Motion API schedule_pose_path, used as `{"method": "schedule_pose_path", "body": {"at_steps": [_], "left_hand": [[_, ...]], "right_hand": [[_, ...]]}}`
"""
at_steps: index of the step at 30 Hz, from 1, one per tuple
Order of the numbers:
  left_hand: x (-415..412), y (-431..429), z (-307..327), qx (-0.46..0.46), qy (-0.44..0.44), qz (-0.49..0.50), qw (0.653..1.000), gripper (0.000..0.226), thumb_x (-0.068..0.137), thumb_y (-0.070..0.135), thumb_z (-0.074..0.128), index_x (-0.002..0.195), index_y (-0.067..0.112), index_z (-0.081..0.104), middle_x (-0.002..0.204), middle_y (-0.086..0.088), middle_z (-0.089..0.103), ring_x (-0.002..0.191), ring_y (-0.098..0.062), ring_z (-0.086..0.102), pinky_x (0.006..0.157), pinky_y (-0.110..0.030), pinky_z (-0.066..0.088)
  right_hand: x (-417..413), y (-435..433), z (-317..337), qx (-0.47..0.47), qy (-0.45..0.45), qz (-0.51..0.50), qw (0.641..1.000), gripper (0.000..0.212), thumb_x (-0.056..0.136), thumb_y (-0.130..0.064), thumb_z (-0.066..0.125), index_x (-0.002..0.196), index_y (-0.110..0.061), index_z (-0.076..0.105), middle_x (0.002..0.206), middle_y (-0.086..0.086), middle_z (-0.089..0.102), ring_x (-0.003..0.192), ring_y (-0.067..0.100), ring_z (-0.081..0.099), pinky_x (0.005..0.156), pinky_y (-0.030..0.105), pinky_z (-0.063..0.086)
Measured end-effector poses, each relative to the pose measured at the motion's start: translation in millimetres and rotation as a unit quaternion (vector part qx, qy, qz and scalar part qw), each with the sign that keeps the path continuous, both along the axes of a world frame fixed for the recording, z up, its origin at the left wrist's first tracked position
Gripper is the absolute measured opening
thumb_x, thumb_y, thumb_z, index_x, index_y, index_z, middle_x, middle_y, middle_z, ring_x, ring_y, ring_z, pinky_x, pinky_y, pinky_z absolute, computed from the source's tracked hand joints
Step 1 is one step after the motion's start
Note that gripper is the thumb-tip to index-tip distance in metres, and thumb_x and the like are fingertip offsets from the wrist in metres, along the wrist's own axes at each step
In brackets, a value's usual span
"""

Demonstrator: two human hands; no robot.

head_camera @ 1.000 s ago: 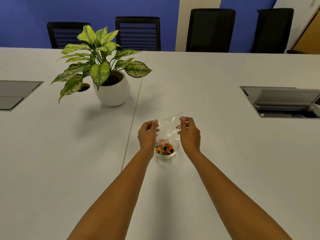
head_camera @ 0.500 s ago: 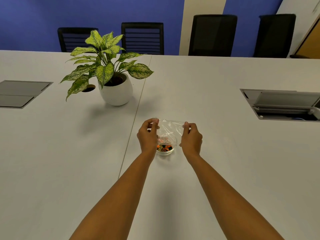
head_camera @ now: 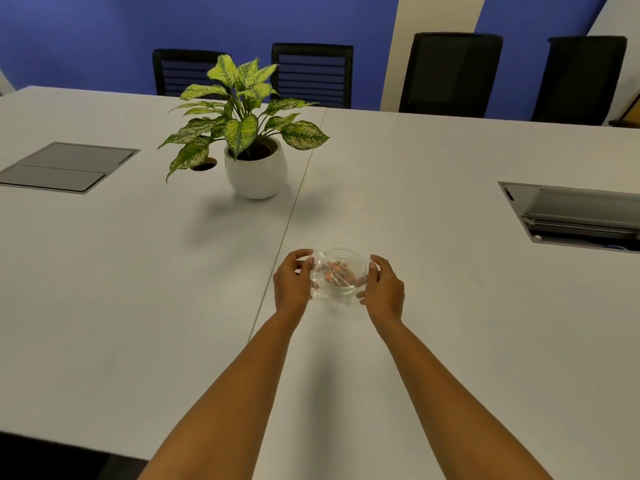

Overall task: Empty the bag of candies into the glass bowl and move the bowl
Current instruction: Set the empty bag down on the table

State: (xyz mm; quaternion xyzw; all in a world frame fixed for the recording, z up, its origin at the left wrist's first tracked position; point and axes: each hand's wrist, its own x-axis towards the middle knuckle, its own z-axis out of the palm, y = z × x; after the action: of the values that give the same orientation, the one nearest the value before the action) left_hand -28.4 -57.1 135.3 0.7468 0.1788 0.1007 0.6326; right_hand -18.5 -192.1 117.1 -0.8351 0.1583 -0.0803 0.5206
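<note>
Hands are pinching the clear bag (head_camera: 320, 284), left hand (head_camera: 292, 282) and right hand (head_camera: 382, 289) at opposite edges, draping it over the glass bowl (head_camera: 343, 271) of candies (head_camera: 337, 270) mid-table; advisable: shaking out stragglers, then lifting bag clear before moving bowl.

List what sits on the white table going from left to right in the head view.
Closed grey floor hatch → potted plant → left hand → glass bowl → right hand → open cable box.
</note>
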Motion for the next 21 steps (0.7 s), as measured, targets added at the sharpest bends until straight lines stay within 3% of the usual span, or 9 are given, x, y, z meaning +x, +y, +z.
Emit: {"method": "schedule_pose_path", "body": {"at_steps": [5,10,17,21], "left_hand": [[-16,21,-5,-0.002,0.004,-0.011,1.000,0.018,0.093,0.021,0.054,0.110,0.021,0.061,0.093,-0.002,0.064,0.062,-0.014,0.061,0.045,-0.018,0.048],[-33,42,-15,-0.005,0.016,-0.012,1.000,0.021,0.093,0.022,0.053,0.113,0.020,0.061,0.094,-0.004,0.066,0.058,-0.016,0.060,0.048,-0.021,0.049],[-59,71,-41,0.017,0.059,-0.044,0.997,0.028,0.097,0.018,0.045,0.122,0.018,0.058,0.095,-0.004,0.065,0.063,-0.017,0.062,0.053,-0.024,0.052],[-78,85,-64,0.048,0.114,-0.048,0.991,0.029,0.094,0.008,0.047,0.120,0.016,0.058,0.097,-0.010,0.067,0.071,-0.024,0.066,0.072,-0.041,0.060]], "right_hand": [[-13,15,-1,0.167,0.004,-0.013,0.986,0.035,0.094,-0.002,0.042,0.120,-0.020,0.058,0.110,0.009,0.063,0.099,0.025,0.062,0.091,0.040,0.055],[-26,31,-7,0.273,0.053,-0.039,0.960,0.031,0.091,-0.008,0.053,0.122,-0.013,0.057,0.120,0.011,0.060,0.105,0.024,0.060,0.086,0.032,0.054],[-59,47,-29,0.258,0.098,-0.049,0.960,0.029,0.087,0.002,0.056,0.115,-0.002,0.062,0.108,0.016,0.067,0.087,0.023,0.063,0.073,0.025,0.054],[-78,56,-48,0.217,0.108,-0.043,0.969,0.026,0.088,0.002,0.055,0.112,-0.003,0.064,0.106,0.017,0.068,0.078,0.021,0.063,0.075,0.025,0.054]]}}
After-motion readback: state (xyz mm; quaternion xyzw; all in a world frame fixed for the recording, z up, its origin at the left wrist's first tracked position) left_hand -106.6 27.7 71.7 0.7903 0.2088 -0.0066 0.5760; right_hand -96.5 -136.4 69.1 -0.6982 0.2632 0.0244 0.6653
